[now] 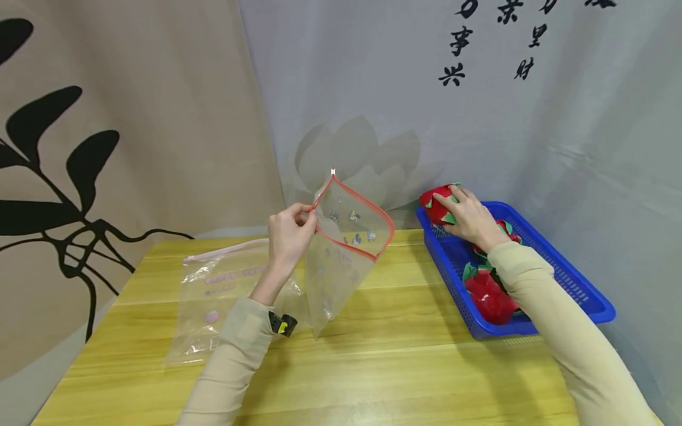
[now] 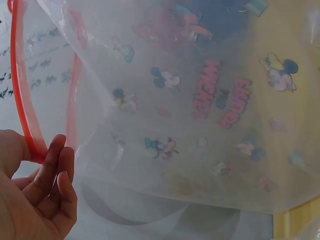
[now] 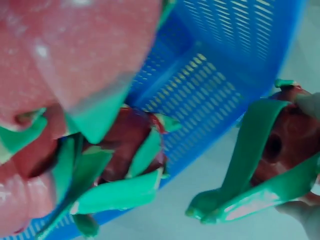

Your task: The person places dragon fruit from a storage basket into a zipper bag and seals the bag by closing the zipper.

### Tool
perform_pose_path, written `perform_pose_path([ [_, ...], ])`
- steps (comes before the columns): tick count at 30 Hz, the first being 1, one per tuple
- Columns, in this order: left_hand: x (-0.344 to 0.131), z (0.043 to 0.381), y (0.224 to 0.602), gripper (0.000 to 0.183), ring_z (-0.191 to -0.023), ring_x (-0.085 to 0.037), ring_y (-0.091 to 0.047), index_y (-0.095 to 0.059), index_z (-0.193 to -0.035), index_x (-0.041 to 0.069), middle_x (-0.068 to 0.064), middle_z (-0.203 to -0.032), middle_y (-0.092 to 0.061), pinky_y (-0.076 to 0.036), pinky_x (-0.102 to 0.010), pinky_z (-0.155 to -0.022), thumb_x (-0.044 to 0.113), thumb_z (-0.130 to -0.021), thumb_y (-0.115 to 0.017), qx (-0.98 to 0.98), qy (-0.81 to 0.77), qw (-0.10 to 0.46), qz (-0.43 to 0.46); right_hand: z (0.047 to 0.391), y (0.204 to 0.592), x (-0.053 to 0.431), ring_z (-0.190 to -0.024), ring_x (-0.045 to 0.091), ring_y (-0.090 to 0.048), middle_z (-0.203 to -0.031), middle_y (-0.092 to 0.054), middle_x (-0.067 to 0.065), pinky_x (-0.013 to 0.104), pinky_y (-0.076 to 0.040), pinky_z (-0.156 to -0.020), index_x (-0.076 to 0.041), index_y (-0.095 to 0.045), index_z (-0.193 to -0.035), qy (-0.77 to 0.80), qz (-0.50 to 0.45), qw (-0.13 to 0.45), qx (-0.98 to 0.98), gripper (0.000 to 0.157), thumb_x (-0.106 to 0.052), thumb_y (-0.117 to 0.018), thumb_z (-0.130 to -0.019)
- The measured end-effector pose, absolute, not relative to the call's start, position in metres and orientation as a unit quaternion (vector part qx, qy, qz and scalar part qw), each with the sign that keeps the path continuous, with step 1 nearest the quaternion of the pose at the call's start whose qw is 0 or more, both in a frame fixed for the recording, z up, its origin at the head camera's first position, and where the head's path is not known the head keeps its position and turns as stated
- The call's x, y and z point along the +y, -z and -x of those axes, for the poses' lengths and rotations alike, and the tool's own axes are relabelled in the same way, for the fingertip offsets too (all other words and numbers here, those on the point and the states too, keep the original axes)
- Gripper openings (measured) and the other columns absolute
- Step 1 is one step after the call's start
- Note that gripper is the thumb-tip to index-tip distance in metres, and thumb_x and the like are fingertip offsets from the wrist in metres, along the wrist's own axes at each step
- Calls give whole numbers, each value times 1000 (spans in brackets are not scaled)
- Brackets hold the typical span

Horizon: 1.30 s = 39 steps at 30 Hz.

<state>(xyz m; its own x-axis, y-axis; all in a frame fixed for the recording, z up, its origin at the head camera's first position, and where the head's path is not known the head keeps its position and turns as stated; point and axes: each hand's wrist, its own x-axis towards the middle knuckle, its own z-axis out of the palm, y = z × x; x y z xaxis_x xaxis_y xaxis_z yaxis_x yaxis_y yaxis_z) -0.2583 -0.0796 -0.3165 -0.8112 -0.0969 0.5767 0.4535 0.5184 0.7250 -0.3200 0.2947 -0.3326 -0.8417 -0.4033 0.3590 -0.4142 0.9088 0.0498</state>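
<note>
My left hand [image 1: 288,236] pinches the red zip edge of a translucent zip bag [image 1: 338,284] printed with small cartoon figures. The bag hangs above the table with its mouth spread, and a white slider sits at its top corner. In the left wrist view, thumb and fingers of the left hand [image 2: 45,195] meet at the red strip. My right hand [image 1: 474,219] grips a red dragon fruit [image 1: 429,197] with green scales, over the far left rim of a blue basket [image 1: 447,272]. More dragon fruits [image 1: 487,296] lie in the basket, partly hidden by the right arm.
A second clear bag [image 1: 194,319] with a pale pink zip lies flat on the wooden table [image 1: 394,367], behind the left forearm. A printed cloth [image 1: 362,71] hangs at the back, close to the basket's far end and right side.
</note>
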Motion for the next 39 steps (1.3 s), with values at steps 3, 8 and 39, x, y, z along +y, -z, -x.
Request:
perform_pose_path([
  [3,-80,259,316,19,-49,-15,-60,-71,-92,-3,-12,-65,-71,-32,-16,-41,8,-86,-57,-823,479,286,105,315,324,292,-126,53,-38,-143,-37,30,66,-46,-86,-11,-45,-138,-21,-231,233,-944,73,-12,-80,-74],
  [8,-79,260,314,19,-45,-7,-53,-72,-91,-2,-10,-64,-71,-30,-17,-40,9,-85,-57,-825,477,286,101,302,303,281,-129,48,-38,-143,-39,25,66,-46,-86,-16,-47,-138,-50,-248,305,-918,76,-10,-82,-71],
  [39,-60,256,305,21,-41,-7,-50,-73,-92,-2,-9,-64,-71,-27,-19,-38,13,-89,-58,-827,476,282,102,207,197,127,-107,24,-61,-131,-58,5,41,-56,-81,-22,-53,-136,-263,-247,264,-895,69,-34,-78,-74],
])
